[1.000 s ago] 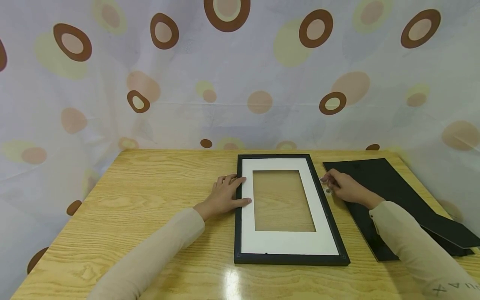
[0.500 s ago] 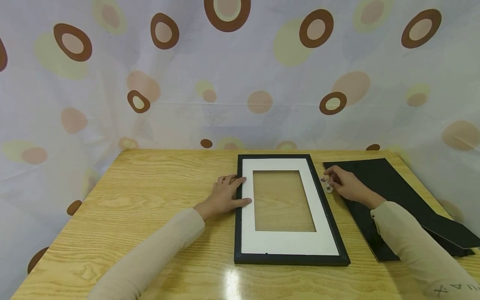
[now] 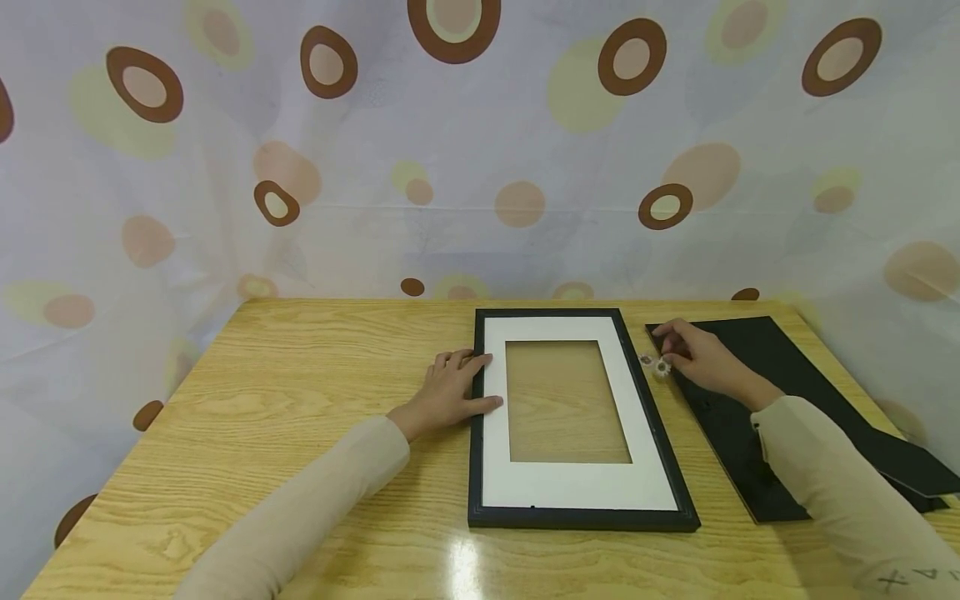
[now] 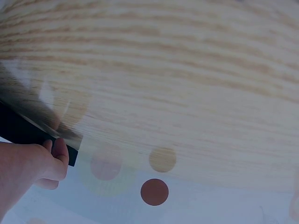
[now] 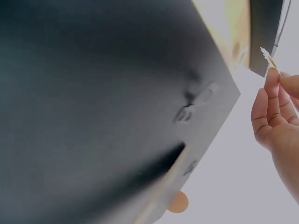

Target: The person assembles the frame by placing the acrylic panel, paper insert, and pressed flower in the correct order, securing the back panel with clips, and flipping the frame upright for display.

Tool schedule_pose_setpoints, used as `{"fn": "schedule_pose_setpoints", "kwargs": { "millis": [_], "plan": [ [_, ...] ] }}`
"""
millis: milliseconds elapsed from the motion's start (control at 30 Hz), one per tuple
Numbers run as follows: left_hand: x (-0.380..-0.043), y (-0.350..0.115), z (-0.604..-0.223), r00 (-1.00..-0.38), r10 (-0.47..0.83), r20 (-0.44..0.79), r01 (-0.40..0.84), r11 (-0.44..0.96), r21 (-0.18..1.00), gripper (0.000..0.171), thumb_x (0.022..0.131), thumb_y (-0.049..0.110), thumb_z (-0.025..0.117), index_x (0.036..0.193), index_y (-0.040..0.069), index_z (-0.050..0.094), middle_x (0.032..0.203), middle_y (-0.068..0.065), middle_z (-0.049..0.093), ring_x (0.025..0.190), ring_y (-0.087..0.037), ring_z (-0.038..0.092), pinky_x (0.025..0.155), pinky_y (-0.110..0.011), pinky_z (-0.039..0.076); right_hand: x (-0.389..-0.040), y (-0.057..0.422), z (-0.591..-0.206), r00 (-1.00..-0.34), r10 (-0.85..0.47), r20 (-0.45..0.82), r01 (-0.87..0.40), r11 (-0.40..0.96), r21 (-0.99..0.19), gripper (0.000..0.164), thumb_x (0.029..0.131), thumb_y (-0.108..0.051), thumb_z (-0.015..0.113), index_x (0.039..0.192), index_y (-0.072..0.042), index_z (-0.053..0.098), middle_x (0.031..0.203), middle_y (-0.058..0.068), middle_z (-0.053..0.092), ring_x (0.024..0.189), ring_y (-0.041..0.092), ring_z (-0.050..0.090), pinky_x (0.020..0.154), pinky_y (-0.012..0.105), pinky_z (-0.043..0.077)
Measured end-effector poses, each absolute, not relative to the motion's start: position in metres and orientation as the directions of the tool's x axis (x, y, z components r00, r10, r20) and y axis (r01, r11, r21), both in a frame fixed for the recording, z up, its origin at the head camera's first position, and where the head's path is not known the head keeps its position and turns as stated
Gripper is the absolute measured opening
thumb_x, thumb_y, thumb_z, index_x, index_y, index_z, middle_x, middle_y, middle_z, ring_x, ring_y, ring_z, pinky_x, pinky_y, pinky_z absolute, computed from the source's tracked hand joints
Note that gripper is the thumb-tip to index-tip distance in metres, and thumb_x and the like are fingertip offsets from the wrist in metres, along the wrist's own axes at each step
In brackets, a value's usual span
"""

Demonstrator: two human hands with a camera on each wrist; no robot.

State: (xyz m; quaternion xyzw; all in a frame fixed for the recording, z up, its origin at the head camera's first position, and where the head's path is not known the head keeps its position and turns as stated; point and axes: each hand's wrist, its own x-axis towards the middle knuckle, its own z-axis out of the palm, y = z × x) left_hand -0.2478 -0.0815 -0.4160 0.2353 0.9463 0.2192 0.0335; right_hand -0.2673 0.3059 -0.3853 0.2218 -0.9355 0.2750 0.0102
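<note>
A black picture frame (image 3: 480,492) with a white mat (image 3: 577,486) lies on the table. My left hand (image 3: 450,387) rests on its left edge, thumb and forefinger lying over the mat's border. Beyond the right edge, my right hand (image 3: 697,354) is raised slightly over a corner of the black board. Between its thumb and forefinger it pinches a small white daisy-like flower (image 3: 662,367), seen edge-on as a white flower (image 5: 267,57) in the right wrist view. A second small flower (image 3: 646,360) lies on the table close to the frame.
A black board (image 3: 738,333), apparently the frame's backing, lies at the right with its flap-like stand (image 3: 911,462) at the near end. The wooden table (image 3: 300,375) extends to the left. A dotted curtain (image 3: 450,133) hangs behind.
My right hand has lifted and drawn back from the frame's right edge, now with a small flower in its pinch. The left hand and the frame have stayed in place.
</note>
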Motion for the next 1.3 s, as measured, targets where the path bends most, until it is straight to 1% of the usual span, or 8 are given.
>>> {"fn": "schedule_pose_setpoints", "kwargs": {
  "millis": [133, 233, 333, 500, 833, 1033, 1200, 1300],
  "plan": [
    [-0.248, -0.082, -0.416, -0.887, 0.46, 0.039, 0.431, 0.794, 0.429, 0.072, 0.083, 0.051, 0.059, 0.142, 0.017, 0.034, 0.146, -0.017, 0.027, 0.131, -0.037, 0.022, 0.105, -0.054, 0.02, -0.268, 0.303, -0.378, -0.891, -0.419, 0.174, -0.446, 0.74, -0.503, 0.03, 0.09, 0.004, 0.05, 0.118, 0.008, 0.043, 0.096, 0.016, 0.052, 0.088, 0.026, 0.056, 0.07, 0.03, 0.048],
    [-0.248, -0.083, -0.416, -0.886, 0.462, 0.038, 0.433, 0.794, 0.427, 0.072, 0.083, 0.05, 0.059, 0.142, 0.017, 0.034, 0.146, -0.017, 0.027, 0.131, -0.037, 0.022, 0.105, -0.054, 0.02, -0.269, 0.298, -0.373, -0.886, -0.425, 0.186, -0.456, 0.726, -0.515, 0.03, 0.089, 0.005, 0.05, 0.118, 0.008, 0.043, 0.098, 0.017, 0.052, 0.09, 0.027, 0.055, 0.072, 0.03, 0.048],
    [-0.248, -0.083, -0.415, -0.885, 0.464, 0.041, 0.435, 0.792, 0.429, 0.072, 0.083, 0.05, 0.059, 0.142, 0.016, 0.034, 0.146, -0.017, 0.027, 0.131, -0.037, 0.022, 0.104, -0.054, 0.02, -0.27, 0.29, -0.37, -0.881, -0.431, 0.195, -0.465, 0.713, -0.525, 0.03, 0.089, 0.005, 0.051, 0.118, 0.008, 0.044, 0.098, 0.017, 0.052, 0.089, 0.026, 0.055, 0.072, 0.025, 0.047],
    [-0.248, -0.083, -0.416, -0.888, 0.459, 0.036, 0.429, 0.795, 0.428, 0.073, 0.083, 0.051, 0.059, 0.142, 0.017, 0.033, 0.146, -0.017, 0.027, 0.131, -0.037, 0.022, 0.105, -0.053, 0.02, -0.274, 0.274, -0.368, -0.876, -0.446, 0.182, -0.466, 0.688, -0.557, 0.031, 0.09, 0.004, 0.051, 0.12, 0.007, 0.044, 0.097, 0.016, 0.053, 0.085, 0.024, 0.055, 0.064, 0.02, 0.046],
    [-0.25, -0.082, -0.417, -0.889, 0.456, 0.031, 0.426, 0.802, 0.418, 0.074, 0.083, 0.052, 0.059, 0.142, 0.018, 0.032, 0.146, -0.016, 0.028, 0.132, -0.037, 0.022, 0.106, -0.053, 0.02, -0.279, 0.231, -0.37, -0.833, -0.525, 0.177, -0.521, 0.634, -0.571, 0.03, 0.088, 0.006, 0.052, 0.117, 0.003, 0.046, 0.097, 0.017, 0.055, 0.084, 0.025, 0.056, 0.066, 0.025, 0.046],
    [-0.25, -0.082, -0.417, -0.888, 0.459, 0.032, 0.43, 0.801, 0.416, 0.074, 0.083, 0.052, 0.058, 0.143, 0.017, 0.032, 0.146, -0.017, 0.028, 0.132, -0.037, 0.021, 0.106, -0.053, 0.019, -0.281, 0.206, -0.371, -0.808, -0.564, 0.173, -0.549, 0.612, -0.569, 0.03, 0.088, 0.004, 0.054, 0.117, 0.003, 0.048, 0.097, 0.017, 0.056, 0.085, 0.022, 0.057, 0.072, 0.031, 0.048],
    [-0.25, -0.082, -0.417, -0.889, 0.458, 0.029, 0.428, 0.804, 0.414, 0.074, 0.083, 0.052, 0.058, 0.143, 0.017, 0.032, 0.146, -0.017, 0.028, 0.132, -0.037, 0.021, 0.106, -0.053, 0.019, -0.281, 0.186, -0.372, -0.801, -0.58, 0.148, -0.533, 0.578, -0.618, 0.029, 0.089, 0.003, 0.053, 0.117, 0.003, 0.047, 0.098, 0.018, 0.057, 0.081, 0.019, 0.056, 0.07, 0.026, 0.047],
    [-0.25, -0.082, -0.417, -0.891, 0.454, 0.025, 0.423, 0.806, 0.413, 0.074, 0.083, 0.052, 0.058, 0.143, 0.017, 0.032, 0.146, -0.016, 0.027, 0.132, -0.037, 0.021, 0.106, -0.053, 0.02, -0.282, 0.175, -0.373, -0.792, -0.59, 0.156, -0.541, 0.56, -0.627, 0.029, 0.088, 0.002, 0.054, 0.117, 0.003, 0.048, 0.097, 0.017, 0.058, 0.079, 0.018, 0.056, 0.07, 0.027, 0.047]
  ]
}}
